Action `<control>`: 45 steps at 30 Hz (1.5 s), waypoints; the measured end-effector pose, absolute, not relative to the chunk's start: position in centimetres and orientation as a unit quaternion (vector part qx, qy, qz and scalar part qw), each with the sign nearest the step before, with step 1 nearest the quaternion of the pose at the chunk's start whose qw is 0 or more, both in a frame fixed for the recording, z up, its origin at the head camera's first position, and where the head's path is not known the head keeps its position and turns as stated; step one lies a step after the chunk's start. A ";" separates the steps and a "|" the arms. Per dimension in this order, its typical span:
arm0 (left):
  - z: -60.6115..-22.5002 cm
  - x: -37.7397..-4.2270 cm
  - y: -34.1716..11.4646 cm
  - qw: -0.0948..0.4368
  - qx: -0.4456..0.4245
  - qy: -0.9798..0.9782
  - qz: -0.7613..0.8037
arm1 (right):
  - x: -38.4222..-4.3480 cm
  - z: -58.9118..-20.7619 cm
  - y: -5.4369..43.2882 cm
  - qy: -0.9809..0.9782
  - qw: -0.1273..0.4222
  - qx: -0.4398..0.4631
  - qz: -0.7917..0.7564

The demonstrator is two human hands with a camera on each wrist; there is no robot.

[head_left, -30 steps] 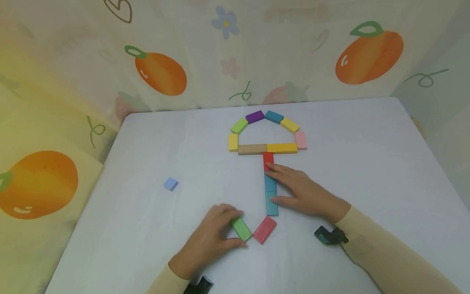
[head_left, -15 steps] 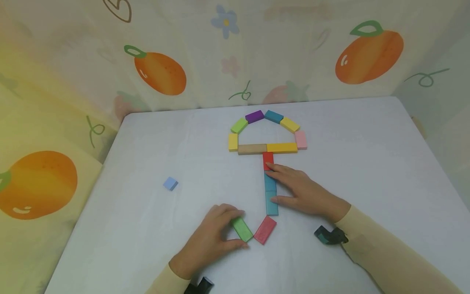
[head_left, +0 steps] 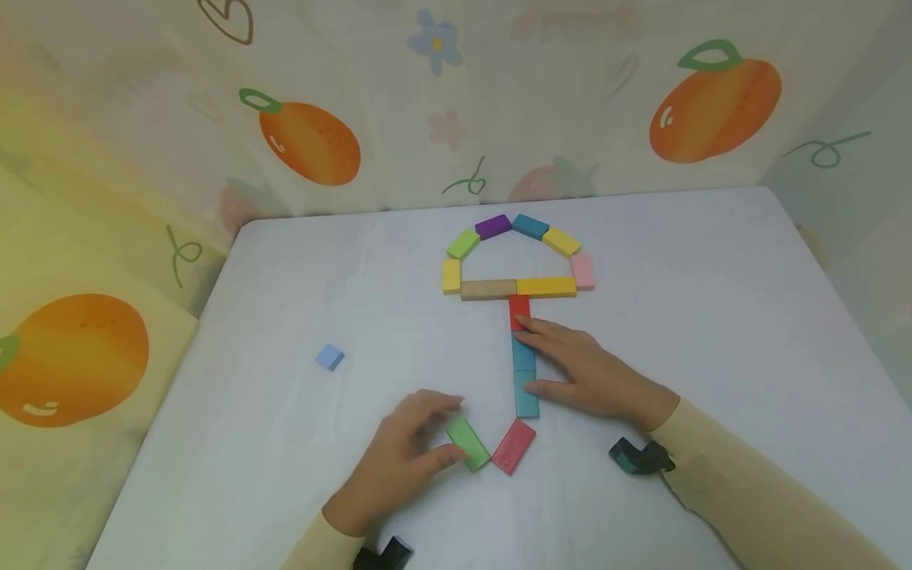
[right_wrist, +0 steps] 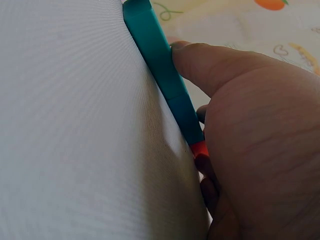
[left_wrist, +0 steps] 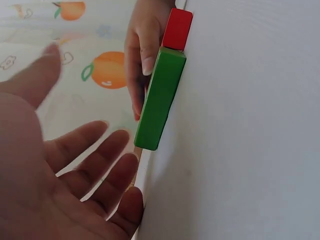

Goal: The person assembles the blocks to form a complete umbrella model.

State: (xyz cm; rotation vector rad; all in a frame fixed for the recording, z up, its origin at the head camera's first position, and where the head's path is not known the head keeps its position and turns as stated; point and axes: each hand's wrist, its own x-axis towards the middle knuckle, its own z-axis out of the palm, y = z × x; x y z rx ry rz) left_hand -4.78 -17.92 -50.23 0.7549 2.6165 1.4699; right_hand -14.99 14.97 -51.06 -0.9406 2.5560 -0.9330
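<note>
A green block (head_left: 468, 444) lies slantwise on the table, one corner at a red-pink block (head_left: 514, 446). My left hand (head_left: 399, 451) is beside the green block, fingers spread; in the left wrist view a gap shows between the fingers and the green block (left_wrist: 161, 100). My right hand (head_left: 594, 368) rests with extended fingers on a straight column: a red block (head_left: 519, 309), a blue block (head_left: 523, 356) and a teal block (head_left: 526, 400). In the right wrist view the thumb touches the teal block (right_wrist: 152, 45).
Above the column, a tan block (head_left: 488, 290) and a long yellow block (head_left: 545, 286) form a bar. Several coloured blocks arch over it, among them a purple block (head_left: 493, 226) and a pink block (head_left: 583, 271). A light blue block (head_left: 330, 356) lies alone at left.
My left hand has let go of the green block and drawn back slightly to the left, its fingers parting. The right hand has stayed on the column.
</note>
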 end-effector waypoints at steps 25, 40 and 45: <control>-48.1 -6.7 -24.2 -0.022 0.258 0.577 0.774 | -15.1 -51.0 15.1 0.881 0.129 -0.328 -0.314; -48.3 -10.0 -32.6 -0.128 0.048 0.621 0.772 | -15.2 -51.5 14.9 0.881 0.134 -0.328 -0.313; -50.2 -10.1 -33.2 -0.094 -0.043 0.722 0.684 | -15.2 -51.4 15.1 0.883 0.133 -0.326 -0.310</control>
